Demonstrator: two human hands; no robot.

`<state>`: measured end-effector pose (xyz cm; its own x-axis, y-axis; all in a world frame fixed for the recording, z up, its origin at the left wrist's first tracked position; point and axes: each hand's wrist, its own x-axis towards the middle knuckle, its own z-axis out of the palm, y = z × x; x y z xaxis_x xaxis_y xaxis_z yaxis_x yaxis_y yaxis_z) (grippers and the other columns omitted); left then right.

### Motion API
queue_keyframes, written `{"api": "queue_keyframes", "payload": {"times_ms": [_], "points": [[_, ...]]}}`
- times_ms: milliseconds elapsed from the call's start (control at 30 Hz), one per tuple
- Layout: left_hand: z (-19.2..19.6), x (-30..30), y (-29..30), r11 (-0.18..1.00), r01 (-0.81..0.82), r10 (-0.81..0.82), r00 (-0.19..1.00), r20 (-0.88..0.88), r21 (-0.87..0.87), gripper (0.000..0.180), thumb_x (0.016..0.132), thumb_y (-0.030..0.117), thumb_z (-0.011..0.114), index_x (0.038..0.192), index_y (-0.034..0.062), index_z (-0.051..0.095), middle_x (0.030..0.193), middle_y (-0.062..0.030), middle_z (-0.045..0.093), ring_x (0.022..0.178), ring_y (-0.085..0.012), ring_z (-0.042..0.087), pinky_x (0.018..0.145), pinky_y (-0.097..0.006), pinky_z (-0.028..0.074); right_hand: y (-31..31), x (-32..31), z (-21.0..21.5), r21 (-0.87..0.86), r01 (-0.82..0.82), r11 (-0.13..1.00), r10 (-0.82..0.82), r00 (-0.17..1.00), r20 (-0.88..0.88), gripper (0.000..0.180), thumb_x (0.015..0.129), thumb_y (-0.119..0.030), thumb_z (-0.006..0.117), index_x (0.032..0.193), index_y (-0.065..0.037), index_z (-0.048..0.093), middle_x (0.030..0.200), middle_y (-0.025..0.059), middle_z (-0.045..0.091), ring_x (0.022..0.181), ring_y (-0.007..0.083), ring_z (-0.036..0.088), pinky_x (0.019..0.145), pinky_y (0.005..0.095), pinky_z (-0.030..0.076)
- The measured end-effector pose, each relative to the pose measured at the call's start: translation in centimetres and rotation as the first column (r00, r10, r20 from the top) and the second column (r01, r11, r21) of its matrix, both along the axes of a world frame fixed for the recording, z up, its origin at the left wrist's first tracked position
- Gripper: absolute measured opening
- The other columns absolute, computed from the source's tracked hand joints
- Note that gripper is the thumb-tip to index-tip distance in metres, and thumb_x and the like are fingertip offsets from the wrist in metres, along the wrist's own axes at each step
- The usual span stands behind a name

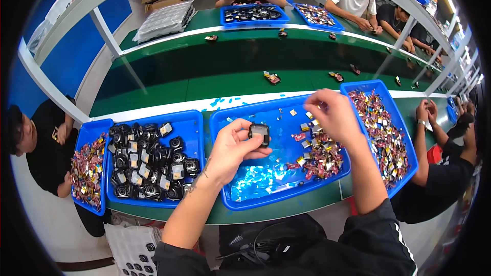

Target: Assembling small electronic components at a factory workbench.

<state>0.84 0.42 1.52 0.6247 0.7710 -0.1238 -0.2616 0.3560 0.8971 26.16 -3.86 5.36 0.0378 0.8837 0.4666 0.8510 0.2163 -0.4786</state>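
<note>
My left hand [231,148] holds a small black square casing [265,141] upright between thumb and fingers, with a greyish square panel facing me. It hangs over the left half of a wide blue tray [279,202]. Bits of shiny blue film [255,181] lie scattered in that tray below it. At the tray's far right edge is my right hand [335,117], its thumb and fingertips bent together; what they pinch, if anything, is too small to make out. Beneath it lies a heap of small red, silver and yellow electronic parts [327,156].
On the left, a blue tray [197,122] holds black round-lensed units [148,158]; a narrower tray of small parts [88,174] adjoins it. Another parts tray [415,166] stands right. Loose parts [272,77] lie on the green conveyor [215,79]. Co-workers sit opposite and at both sides.
</note>
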Motion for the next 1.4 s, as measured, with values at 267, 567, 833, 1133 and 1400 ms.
{"api": "queue_keyframes", "payload": {"times_ms": [267, 567, 833, 1133, 1400], "points": [[-0.2, 0.0, 0.1, 0.982, -0.104, 0.123, 0.985, 0.118, -0.16, 0.027, 0.092, 0.0, 0.054, 0.117, -0.0014, 0.044, 0.105, -0.0207, 0.064, 0.092, -0.0296, 0.069, 0.082, -0.037, 0.059, -1.6, 1.5, -2.7, -0.398, 0.025, 0.917, 0.11, 0.944, 0.312, 0.017, 0.072, -0.01, 0.074, 0.088, -0.006, 0.07, 0.093, 0.0112, 0.066, 0.094, 0.0315, 0.063, 0.081, 0.041, 0.051], [-0.7, -0.3, -0.1, 0.987, -0.087, 0.108, 0.982, 0.157, -0.139, 0.033, 0.095, 0.004, 0.049, 0.126, 0.0007, 0.039, 0.116, -0.0244, 0.06, 0.102, -0.0311, 0.065, 0.089, -0.04, 0.054, -0.8, 1.7, -4.4, -0.477, 0.205, 0.854, -0.112, 0.97, 0.217, 0.02, 0.073, -0.008, 0.073, 0.09, -0.003, 0.064, 0.089, 0.0142, 0.067, 0.086, 0.0339, 0.064, 0.077, 0.041, 0.051], [-0.4, -0.2, -0.7, 0.99, -0.14, 0.14, 0.99, -0.004, -0.008, 0.044, 0.095, 0.012, 0.055, 0.137, 0.0141, 0.042, 0.116, -0.0135, 0.062, 0.1, -0.0223, 0.062, 0.083, -0.034, 0.053, -1.9, 0.7, -3.5, -0.241, -0.018, 0.97, 0.085, 0.96, 0.268, 0.01, 0.084, -0.007, 0.064, 0.086, 0.0, 0.057, 0.088, 0.0161, 0.057, 0.085, 0.0359, 0.059, 0.075, 0.0427, 0.048], [-0.6, 0.3, -1.7, 0.464, 0.042, 0.293, 0.936, -0.198, 0.885, 0.026, 0.075, 0.013, 0.078, 0.101, 0.0105, 0.074, 0.097, -0.0099, 0.062, 0.093, -0.025, 0.059, 0.086, -0.036, 0.048, -4.6, -5.0, 3.4, -0.399, -0.363, 0.842, 0.439, 0.891, 0.117, 0.013, 0.083, -0.01, 0.066, 0.085, -0.002, 0.055, 0.078, 0.0137, 0.058, 0.077, 0.0342, 0.06, 0.066, 0.0438, 0.047], [-1.1, 0.5, -1.7, 0.742, 0.042, 0.104, 0.979, -0.177, 0.669, 0.009, 0.077, 0.005, 0.075, 0.084, 0.0019, 0.07, 0.088, -0.0069, 0.065, 0.088, -0.0178, 0.059, 0.079, -0.031, 0.047, -4.6, -7.6, 0.7, -0.221, -0.107, 0.969, 0.021, 0.933, -0.358, 0.009, 0.085, -0.003, 0.065, 0.08, 0.0, 0.059, 0.073, 0.0081, 0.062, 0.064, 0.0155, 0.062, 0.055, 0.0288, 0.049]]}}
